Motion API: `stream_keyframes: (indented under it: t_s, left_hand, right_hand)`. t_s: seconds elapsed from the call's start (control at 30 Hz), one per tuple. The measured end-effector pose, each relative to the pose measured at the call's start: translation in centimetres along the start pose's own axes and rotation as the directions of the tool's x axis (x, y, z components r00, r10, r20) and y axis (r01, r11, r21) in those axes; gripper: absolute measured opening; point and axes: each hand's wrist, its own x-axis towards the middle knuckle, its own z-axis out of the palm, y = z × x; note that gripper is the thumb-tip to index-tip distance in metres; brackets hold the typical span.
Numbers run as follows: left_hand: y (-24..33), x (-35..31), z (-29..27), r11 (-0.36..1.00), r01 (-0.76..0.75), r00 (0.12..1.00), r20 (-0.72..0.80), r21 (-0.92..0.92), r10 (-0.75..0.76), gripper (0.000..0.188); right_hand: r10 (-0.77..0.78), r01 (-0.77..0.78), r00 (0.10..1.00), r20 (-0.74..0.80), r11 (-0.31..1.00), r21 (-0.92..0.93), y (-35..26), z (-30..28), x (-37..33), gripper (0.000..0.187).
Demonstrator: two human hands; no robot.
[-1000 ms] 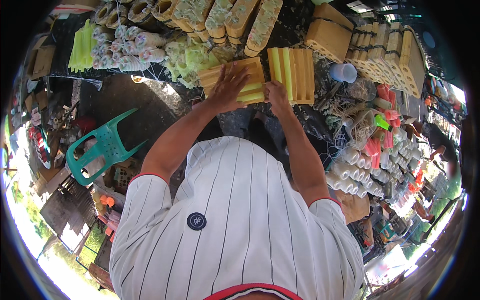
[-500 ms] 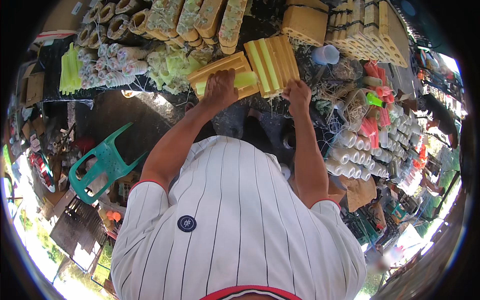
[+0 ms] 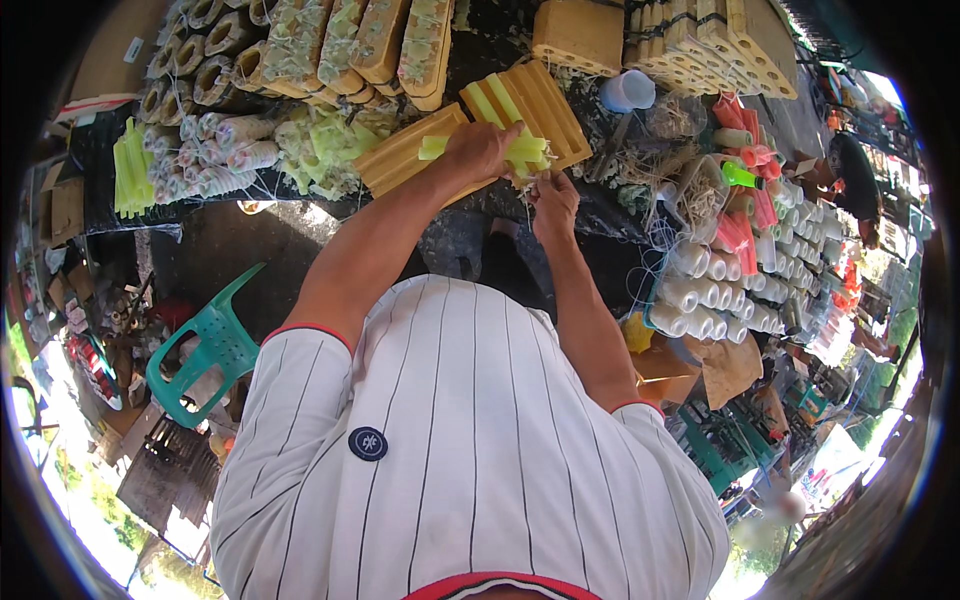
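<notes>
Two halves of a grooved wooden mould lie side by side on the bench. The left half (image 3: 400, 160) is partly covered by my left forearm. In the right half (image 3: 565, 115), slim pale green strips (image 3: 497, 98) lie along the grooves. My left hand (image 3: 478, 152) is closed over a pale green bar (image 3: 526, 150) that crosses the mould's near part. At the bar's right end, my right hand (image 3: 554, 205) has its fingers pinched together beside whitish strands. Whatever sits between those fingertips is too small to make out.
Pale green scraps (image 3: 325, 150), wrapped rolls (image 3: 225, 150) and green sticks (image 3: 132, 170) lie to the left. Wooden blocks (image 3: 428, 50) line the back. A translucent cup (image 3: 628, 91) and white rolls (image 3: 700, 290) are at right. A green plastic chair (image 3: 205, 350) stands lower left.
The pale green bar has shifted right in my left hand, from the left mould half towards the right one. My right hand has moved left and nearer to me, to the bar's end.
</notes>
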Motion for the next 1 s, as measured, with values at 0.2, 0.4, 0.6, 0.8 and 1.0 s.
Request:
stream_keyframes:
  t_s: [0.2, 0.4, 0.6, 0.8, 1.0]
  left_hand:
    - [1.5, 0.7, 0.2, 0.996, -0.011, 1.0, -0.012, 0.086, 0.012, 0.088]
    - [0.7, 1.1, 0.5, 0.998, -0.061, 0.929, -0.365, 0.018, 0.064, 0.07]
    - [0.3, 0.0, -4.7, 0.89, -0.402, 0.596, -0.8, -0.215, 0.076, 0.056]
    - [1.7, -3.0, -8.0, 0.713, -0.535, 0.58, -0.81, -0.454, -0.08, 0.038]
    - [4.1, -13.1, -9.7, -0.452, -0.448, 0.856, -0.225, -0.771, -0.466, 0.04]
  right_hand:
    - [0.003, -0.046, 0.989, 0.15, 0.957, 0.285, 0.9, -1.2, 1.3, 0.016]
    - [-0.166, 0.099, 0.952, 0.258, 0.962, 0.256, -4.3, -0.5, 1.7, 0.018]
    - [-0.278, 0.11, 0.849, 0.449, 0.925, 0.364, -13.6, 3.9, -1.2, 0.018]
    - [-0.352, 0.338, 0.776, 0.524, 0.933, 0.126, -20.8, 5.4, -5.7, 0.019]
    - [-0.275, 0.82, 0.55, 0.788, 0.355, -0.449, -16.9, 9.7, -10.7, 0.088]
